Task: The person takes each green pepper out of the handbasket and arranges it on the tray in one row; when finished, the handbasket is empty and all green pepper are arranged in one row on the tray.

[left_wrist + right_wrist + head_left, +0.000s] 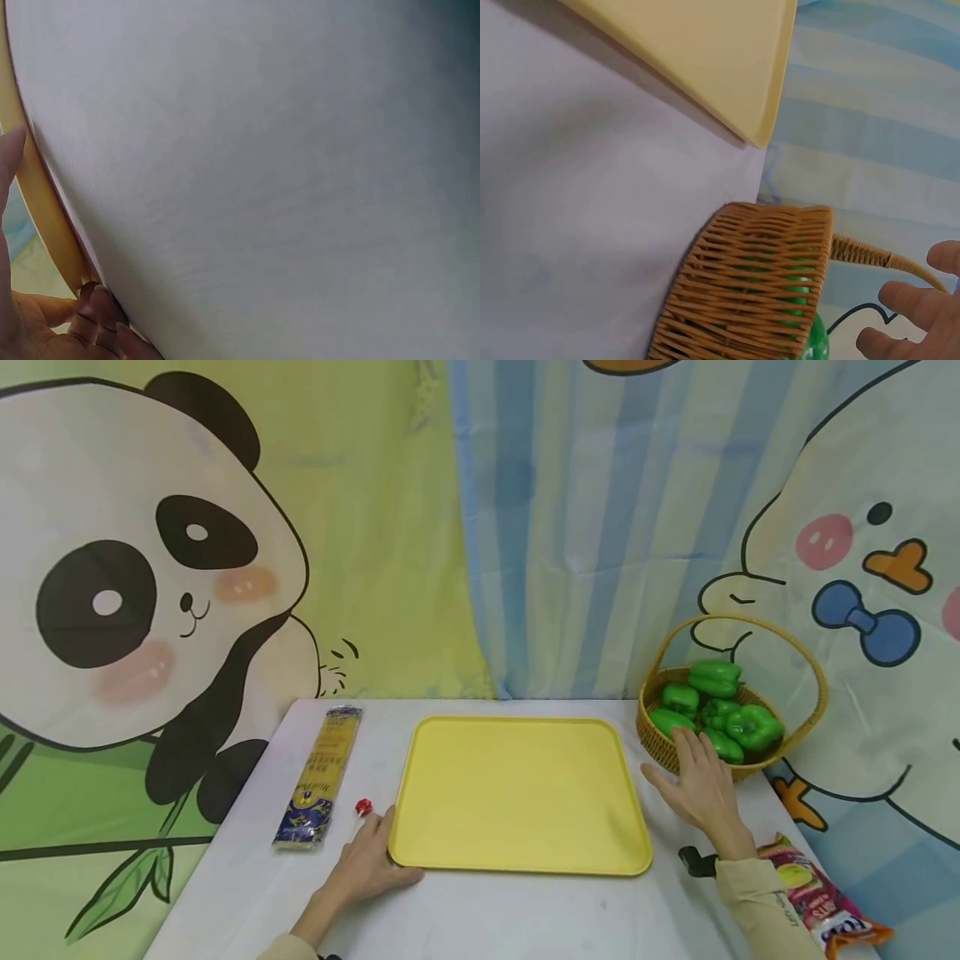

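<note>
A yellow tray lies on the white table. My left hand is at its near left corner, thumb along the near edge; in the left wrist view the fingers are bent by the tray's rim. My right hand reaches over the near side of the wicker basket, fingers extended by the green peppers; whether it touches one I cannot tell. In the right wrist view the hand has its fingers spread beside the basket, holding nothing visible.
A yellow and blue packet lies at the left, with a small red-wrapped candy between it and the tray. A red snack bag lies beside the right forearm. A cartoon-printed curtain hangs behind the table.
</note>
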A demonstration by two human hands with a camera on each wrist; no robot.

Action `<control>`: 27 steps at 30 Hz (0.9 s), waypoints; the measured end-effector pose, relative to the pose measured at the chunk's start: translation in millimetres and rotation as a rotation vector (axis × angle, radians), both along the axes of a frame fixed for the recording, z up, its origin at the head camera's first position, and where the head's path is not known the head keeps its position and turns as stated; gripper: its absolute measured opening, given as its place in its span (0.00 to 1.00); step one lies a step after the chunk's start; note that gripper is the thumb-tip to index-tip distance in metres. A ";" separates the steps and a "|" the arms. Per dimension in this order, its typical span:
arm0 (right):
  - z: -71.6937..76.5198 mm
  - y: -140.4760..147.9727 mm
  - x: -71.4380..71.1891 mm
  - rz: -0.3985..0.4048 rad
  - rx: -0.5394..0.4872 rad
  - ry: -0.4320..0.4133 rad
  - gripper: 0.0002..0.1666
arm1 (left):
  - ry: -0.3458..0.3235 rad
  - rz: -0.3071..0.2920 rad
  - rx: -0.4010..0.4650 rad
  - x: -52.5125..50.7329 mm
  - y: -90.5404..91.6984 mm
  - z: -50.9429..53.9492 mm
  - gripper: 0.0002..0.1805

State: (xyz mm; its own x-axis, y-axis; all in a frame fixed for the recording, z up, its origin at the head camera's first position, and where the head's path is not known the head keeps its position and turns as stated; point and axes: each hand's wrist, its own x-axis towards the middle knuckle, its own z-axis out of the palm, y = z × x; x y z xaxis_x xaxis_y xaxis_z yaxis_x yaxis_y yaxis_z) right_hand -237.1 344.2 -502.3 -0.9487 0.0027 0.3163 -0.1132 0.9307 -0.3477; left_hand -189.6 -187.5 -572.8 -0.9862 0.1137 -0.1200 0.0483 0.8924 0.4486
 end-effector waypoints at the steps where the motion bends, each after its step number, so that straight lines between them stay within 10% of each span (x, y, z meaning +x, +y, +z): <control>1: 2.2 1.3 -1.6 0.001 0.007 0.008 0.53 | 0.000 0.004 0.004 -0.3 0.3 0.1 0.72; 27: 29.3 78.5 -65.2 -0.044 0.088 -0.109 0.57 | 0.008 0.044 0.004 1.1 1.7 -7.1 0.73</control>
State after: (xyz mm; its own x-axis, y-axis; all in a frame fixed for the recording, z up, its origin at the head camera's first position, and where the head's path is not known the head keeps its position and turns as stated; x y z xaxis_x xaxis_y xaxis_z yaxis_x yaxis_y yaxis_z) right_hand -302.2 422.7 -473.0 -0.9769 0.0219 0.2126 -0.0379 0.9613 -0.2729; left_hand -188.5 -185.8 -579.9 -0.9912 0.0711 -0.1119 0.0129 0.8918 0.4523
